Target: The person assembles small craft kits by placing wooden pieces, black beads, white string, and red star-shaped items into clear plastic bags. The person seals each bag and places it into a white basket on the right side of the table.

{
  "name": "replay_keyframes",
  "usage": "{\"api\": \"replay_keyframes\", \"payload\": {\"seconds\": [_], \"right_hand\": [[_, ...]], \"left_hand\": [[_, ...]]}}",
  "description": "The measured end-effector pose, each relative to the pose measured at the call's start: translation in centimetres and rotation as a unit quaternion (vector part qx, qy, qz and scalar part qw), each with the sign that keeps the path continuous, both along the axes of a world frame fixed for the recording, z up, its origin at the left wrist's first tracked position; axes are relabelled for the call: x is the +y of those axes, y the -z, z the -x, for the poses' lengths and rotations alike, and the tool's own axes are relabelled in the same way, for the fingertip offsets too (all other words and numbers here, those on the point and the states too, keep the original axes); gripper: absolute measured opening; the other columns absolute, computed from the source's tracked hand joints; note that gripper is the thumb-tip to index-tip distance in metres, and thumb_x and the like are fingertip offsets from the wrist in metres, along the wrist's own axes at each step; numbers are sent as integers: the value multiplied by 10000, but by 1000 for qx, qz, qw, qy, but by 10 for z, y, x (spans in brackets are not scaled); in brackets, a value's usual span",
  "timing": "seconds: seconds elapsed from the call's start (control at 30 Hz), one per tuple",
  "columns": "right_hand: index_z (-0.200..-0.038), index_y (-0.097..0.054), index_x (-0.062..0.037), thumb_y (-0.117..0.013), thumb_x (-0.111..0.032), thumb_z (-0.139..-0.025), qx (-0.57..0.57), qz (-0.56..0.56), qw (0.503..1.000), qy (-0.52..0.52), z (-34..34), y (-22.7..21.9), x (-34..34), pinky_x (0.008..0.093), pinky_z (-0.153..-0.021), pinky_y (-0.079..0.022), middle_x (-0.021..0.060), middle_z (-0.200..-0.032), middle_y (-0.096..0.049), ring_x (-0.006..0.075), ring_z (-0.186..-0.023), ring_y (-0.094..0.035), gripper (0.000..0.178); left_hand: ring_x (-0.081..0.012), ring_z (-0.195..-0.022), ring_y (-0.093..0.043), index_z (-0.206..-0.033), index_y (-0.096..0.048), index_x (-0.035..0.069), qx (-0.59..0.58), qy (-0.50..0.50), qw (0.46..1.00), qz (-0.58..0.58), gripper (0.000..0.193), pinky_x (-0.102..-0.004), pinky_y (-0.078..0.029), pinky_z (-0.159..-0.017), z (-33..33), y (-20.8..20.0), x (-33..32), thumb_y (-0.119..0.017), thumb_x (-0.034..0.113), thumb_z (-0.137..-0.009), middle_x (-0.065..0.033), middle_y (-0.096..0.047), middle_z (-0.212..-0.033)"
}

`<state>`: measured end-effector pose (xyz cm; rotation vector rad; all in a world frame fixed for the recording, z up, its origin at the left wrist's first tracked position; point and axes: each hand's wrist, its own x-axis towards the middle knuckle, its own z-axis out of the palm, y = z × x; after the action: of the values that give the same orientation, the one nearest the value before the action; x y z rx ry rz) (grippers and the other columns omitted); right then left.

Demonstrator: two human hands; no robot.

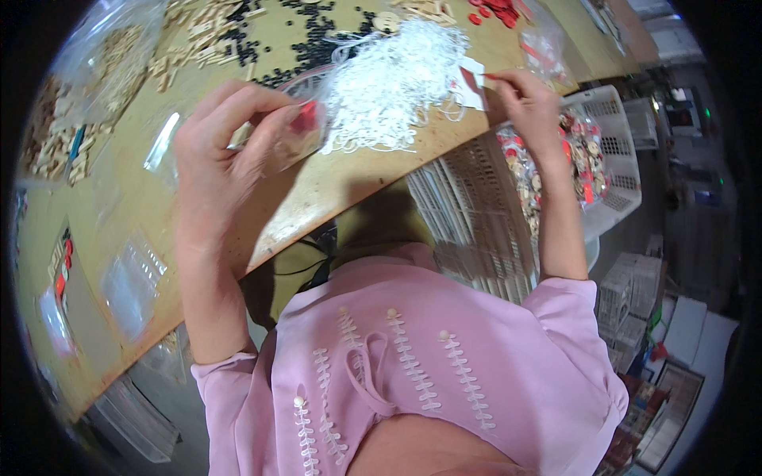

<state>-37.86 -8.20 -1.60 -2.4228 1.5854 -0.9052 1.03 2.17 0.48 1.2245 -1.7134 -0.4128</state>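
My left hand [226,135] is closed on a small clear plastic bag [298,147] above the table's near edge. Something red and some pale pieces show through its film. A tangled heap of white cords [397,83] lies just right of the bag. At the far side of this heap, my right hand [528,103] has thumb and fingertips pinched together at a small white card or paper slip [471,86]. The exact grip on the slip is partly hidden by the fingers.
Black beads [313,40], pale wooden pieces [198,47] and red pieces [496,11] lie across the table [230,274]. Large clear bags of wooden parts [119,67] sit at left. Below right stands a white plastic crate [623,151] of filled packets, beside stacked crates [476,214].
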Motion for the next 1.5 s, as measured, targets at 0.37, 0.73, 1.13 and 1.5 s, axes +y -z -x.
{"api": "replay_keyframes", "payload": {"seconds": [0.37,0.73,1.13,1.5], "right_hand": [[-1111,-685,-6,-631,-41,-999,-274,-153,915,-256,-109,-99,15,218,-621,-487,76,-924,-739,105,-744,-701,129],[-1076,-691,18,-634,-16,-972,-203,-232,907,-288,-160,-86,15,206,-622,-519,56,-881,-722,83,-702,-674,124],[-974,-722,7,-660,-75,-942,-33,-178,907,-379,-173,-75,5,266,-847,-523,50,-1185,-684,91,-970,-635,107],[-927,-719,-9,-678,-70,-936,-93,-299,885,-345,-173,-83,0,274,-885,-500,76,-1251,-659,106,-1010,-626,74]], "left_hand": [[-150,-706,-650,-898,-744,32,59,85,995,-4,96,-279,-506,-624,-10,4,-2,-780,111,-857,-64,-652,-786],[-225,-714,-652,-875,-728,54,73,103,992,28,83,-334,-515,-633,-10,11,-3,-765,125,-852,-74,-647,-791],[-158,-707,-632,-913,-726,11,23,92,992,79,105,-295,-498,-642,-13,15,-8,-776,84,-857,-68,-654,-808],[-143,-721,-618,-895,-708,-4,79,103,991,45,90,-276,-483,-644,-13,9,-5,-765,49,-850,-62,-641,-804]]}}
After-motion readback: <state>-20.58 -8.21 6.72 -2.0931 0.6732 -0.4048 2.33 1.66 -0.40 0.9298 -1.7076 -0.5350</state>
